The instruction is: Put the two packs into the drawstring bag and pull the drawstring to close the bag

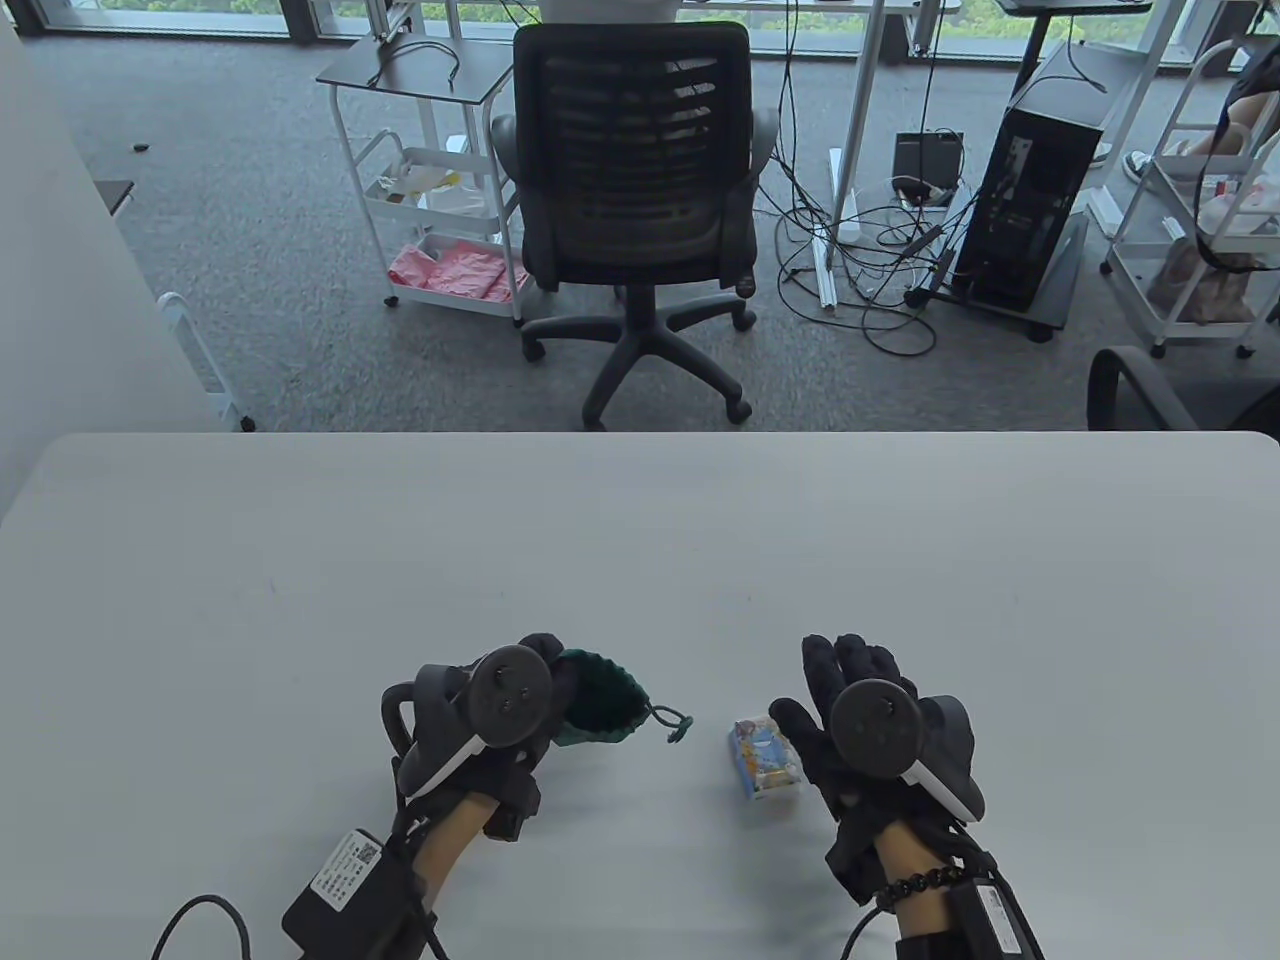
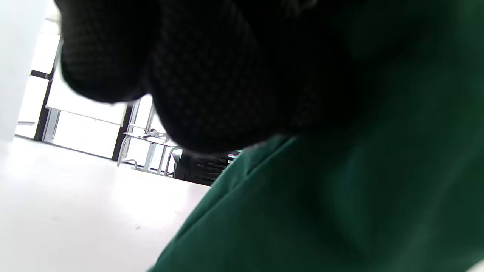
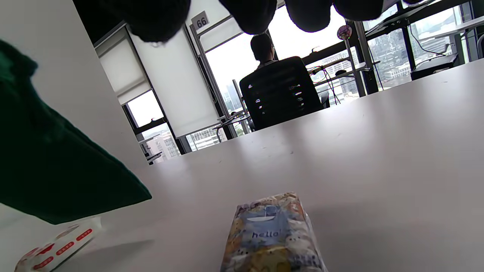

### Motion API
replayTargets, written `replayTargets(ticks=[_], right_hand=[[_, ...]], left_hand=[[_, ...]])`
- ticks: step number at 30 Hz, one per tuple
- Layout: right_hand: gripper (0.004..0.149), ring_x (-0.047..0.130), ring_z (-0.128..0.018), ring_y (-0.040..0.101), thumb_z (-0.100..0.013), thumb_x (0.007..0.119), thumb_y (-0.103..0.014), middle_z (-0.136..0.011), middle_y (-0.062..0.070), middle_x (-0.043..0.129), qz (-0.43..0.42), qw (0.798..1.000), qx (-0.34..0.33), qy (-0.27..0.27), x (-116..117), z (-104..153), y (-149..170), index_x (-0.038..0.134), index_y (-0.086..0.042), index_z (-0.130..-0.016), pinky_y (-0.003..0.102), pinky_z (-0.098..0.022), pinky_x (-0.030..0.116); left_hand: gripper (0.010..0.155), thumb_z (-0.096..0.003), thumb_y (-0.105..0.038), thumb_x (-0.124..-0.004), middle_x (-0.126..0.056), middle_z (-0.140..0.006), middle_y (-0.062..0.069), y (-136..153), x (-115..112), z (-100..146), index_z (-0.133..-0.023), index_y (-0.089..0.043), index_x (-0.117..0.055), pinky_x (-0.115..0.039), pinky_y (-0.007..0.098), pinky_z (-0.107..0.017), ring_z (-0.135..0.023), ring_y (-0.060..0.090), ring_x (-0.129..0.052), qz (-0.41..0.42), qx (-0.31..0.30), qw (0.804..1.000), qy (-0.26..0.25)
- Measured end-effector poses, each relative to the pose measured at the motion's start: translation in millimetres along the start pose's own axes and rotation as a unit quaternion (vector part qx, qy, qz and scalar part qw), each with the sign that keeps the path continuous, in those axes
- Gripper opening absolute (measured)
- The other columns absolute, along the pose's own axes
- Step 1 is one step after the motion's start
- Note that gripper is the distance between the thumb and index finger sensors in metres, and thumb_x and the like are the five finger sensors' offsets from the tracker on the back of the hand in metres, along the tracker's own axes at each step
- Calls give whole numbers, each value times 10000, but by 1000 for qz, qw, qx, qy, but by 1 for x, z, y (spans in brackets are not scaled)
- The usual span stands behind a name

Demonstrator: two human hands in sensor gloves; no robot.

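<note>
You have one green drawstring bag (image 1: 600, 702) and two packs to count: a blue cartoon-printed pack (image 1: 765, 758) lying near the tabletop's (image 1: 640, 540) near edge, right of centre, and a white pack with red marks (image 3: 56, 247) that only your right wrist view shows, lying just below the bag's cloth; the table view hides it under the bag or your left hand. The bag sits left of the blue pack, near the same edge, its gathered mouth toward the pack and one knotted cord end (image 1: 678, 728) trailing on the bare surface between them. Your left hand (image 1: 480, 720) rests on the bag's left side; the left wrist view shows dark glove against green cloth, but I cannot tell whether your fingers are curled round it or only laid on it. Your right hand (image 1: 870, 730) lies just beside the blue pack on its right, fingers straight and spread, holding nothing; whether your thumb touches the pack I cannot tell. A strip of bare surface separates bag and blue pack. The whole far half of the tabletop and both side edges lie well apart from your hands. Beyond the far edge stands one black office chair (image 1: 635, 190).
</note>
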State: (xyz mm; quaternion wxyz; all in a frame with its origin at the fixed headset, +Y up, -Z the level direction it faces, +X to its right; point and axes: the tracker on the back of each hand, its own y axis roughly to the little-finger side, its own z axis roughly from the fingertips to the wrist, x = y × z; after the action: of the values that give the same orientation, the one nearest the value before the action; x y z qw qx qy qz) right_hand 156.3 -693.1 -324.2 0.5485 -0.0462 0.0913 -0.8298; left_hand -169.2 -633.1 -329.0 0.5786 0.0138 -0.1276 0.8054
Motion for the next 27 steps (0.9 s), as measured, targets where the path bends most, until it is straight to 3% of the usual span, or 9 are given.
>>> replayTargets(ticks=[3,9,20,27], right_hand=[[730,482,-931,684,-561,673,-443,-1068,409,446,12,1000,7,-17,10,-2,-4,469,24,-1084,794,-631,462],[740,624,-894,664,-556,673,-461,-1042,399,543,59,995,21,-73,33,-7,-13,485,27,-1080,752,-623,579],[741,712,-847,657,-550,674,-479,-1019,418,587,140,971,55,-184,72,-12,-26,501,5,-1085,726,-599,647],[750,702,-844,670,-549,682,-484,-1014,438,574,195,955,75,-212,87,-13,-31,453,-24,-1096,735,-597,636]], left_hand=[[439,-522,-496,-773,-1069,-417,-62,13,-9,7,-739,-143,-919,-971,381,-348,-242,98,-1110,63,18,998,10],[447,-533,-474,-764,-1069,-463,-58,26,-19,16,-796,-134,-889,-969,381,-375,-293,98,-1119,137,44,990,7],[462,-537,-469,-756,-1069,-490,-55,30,-22,18,-826,-126,-867,-966,384,-393,-313,105,-1131,175,49,983,19],[462,-538,-475,-750,-1071,-483,-57,29,-23,19,-818,-128,-874,-966,381,-391,-309,102,-1131,173,44,984,23]])
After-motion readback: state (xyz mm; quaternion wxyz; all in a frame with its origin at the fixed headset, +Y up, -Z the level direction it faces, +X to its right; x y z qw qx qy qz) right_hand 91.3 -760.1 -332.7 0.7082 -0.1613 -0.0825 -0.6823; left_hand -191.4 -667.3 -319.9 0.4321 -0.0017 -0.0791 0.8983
